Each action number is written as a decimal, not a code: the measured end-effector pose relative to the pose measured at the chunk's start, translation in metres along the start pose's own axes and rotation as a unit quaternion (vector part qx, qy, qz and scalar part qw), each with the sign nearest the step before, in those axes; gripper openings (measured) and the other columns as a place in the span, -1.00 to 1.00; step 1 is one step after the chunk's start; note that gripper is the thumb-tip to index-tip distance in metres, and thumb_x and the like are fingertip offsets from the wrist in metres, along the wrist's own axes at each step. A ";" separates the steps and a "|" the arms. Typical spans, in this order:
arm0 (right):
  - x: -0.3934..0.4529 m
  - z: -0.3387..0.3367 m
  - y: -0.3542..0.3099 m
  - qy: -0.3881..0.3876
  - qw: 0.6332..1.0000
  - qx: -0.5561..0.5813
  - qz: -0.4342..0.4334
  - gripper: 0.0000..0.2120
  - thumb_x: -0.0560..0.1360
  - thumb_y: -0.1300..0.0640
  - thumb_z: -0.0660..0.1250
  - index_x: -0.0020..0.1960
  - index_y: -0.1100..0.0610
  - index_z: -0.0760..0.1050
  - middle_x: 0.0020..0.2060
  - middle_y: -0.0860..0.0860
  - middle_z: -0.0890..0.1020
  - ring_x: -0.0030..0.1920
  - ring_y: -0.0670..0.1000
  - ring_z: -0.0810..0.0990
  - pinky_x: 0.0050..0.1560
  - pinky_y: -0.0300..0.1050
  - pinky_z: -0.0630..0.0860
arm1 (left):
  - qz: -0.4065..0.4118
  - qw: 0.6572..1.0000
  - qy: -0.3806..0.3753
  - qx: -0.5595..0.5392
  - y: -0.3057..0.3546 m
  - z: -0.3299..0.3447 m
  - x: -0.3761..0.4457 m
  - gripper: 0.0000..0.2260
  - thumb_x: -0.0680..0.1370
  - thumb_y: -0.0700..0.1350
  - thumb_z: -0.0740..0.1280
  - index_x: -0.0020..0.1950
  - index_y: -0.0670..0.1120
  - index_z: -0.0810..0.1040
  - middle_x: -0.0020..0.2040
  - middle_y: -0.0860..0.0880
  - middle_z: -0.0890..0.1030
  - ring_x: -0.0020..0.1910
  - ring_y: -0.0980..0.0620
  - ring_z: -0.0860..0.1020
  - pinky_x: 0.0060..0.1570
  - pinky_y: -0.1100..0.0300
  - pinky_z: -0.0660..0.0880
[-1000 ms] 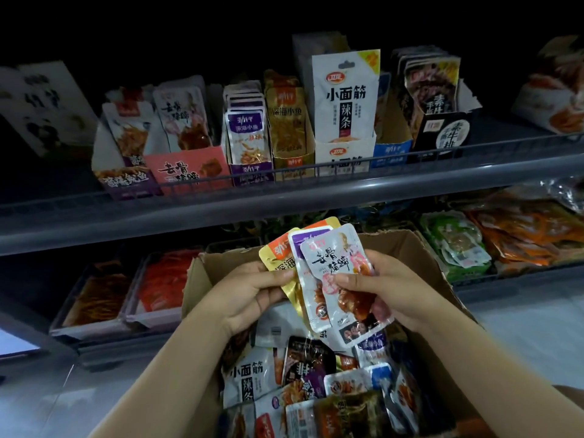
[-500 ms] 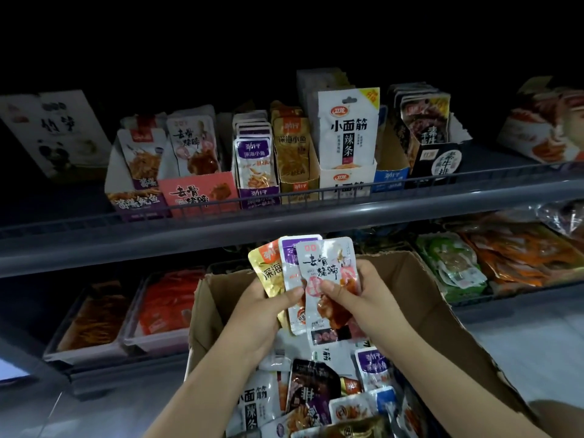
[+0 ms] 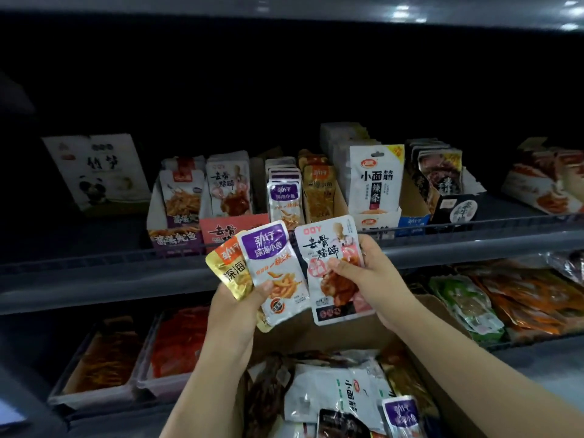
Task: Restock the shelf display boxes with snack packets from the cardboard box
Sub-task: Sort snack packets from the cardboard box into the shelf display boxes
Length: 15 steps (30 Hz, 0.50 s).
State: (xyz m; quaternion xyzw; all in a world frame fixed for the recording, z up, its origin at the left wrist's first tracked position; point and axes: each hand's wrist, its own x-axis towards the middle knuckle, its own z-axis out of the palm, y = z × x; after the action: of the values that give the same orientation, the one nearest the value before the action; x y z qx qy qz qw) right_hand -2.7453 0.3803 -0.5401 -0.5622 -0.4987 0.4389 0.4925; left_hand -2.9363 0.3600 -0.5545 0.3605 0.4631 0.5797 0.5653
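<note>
Right hand (image 3: pixel 373 279) pinches the white-pink packet (image 3: pixel 335 270) by its right edge, thumb across the front. Left hand (image 3: pixel 237 314) grips the purple packet (image 3: pixel 275 270) and the gold packet (image 3: pixel 230 267) fanned together at their lower ends. All are held up between the cardboard box (image 3: pixel 442 374) and the pink display box (image 3: pixel 227 230). Likely light, floppy, slick foil — best held by the sealed edges.
</note>
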 end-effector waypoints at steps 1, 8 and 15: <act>0.007 0.008 -0.008 -0.006 1.000 0.009 -0.006 -0.66 0.48 0.17 0.40 0.19 -0.02 0.40 0.06 -0.06 0.66 0.07 -0.01 0.64 0.19 0.12 0.54 | 0.009 1.000 0.010 -0.005 0.004 -0.006 0.002 -0.77 0.52 -0.34 0.34 0.13 -0.11 0.57 0.01 -0.07 0.71 0.02 -0.06 0.67 0.04 -0.02 0.56; 0.064 0.073 -0.064 0.012 0.997 0.036 -0.070 -0.71 0.50 0.22 0.37 0.19 0.06 0.42 0.04 0.02 0.65 -0.01 0.03 0.65 0.06 0.05 0.59 | 0.027 0.997 0.075 -0.003 0.016 -0.044 0.015 -0.77 0.53 -0.31 0.37 0.08 -0.01 0.57 0.03 -0.02 0.69 0.01 -0.02 0.65 -0.07 0.08 0.55; 0.133 0.132 -0.112 0.045 0.980 0.010 -0.193 -0.58 0.52 0.30 0.31 0.33 0.13 0.29 0.09 0.01 0.52 0.09 0.02 0.54 0.01 -0.13 0.46 | 0.020 0.996 0.079 -0.030 0.025 -0.059 0.029 -0.79 0.53 -0.31 0.37 0.06 -0.02 0.58 -0.04 0.02 0.70 -0.05 0.01 0.67 -0.15 0.11 0.55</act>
State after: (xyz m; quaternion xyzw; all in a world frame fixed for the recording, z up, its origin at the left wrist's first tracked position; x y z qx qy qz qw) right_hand -2.8740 0.5299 -0.4466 -0.4693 -0.5708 0.3146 0.5958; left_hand -3.0023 0.3825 -0.5520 0.3058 0.4817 0.6314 0.5252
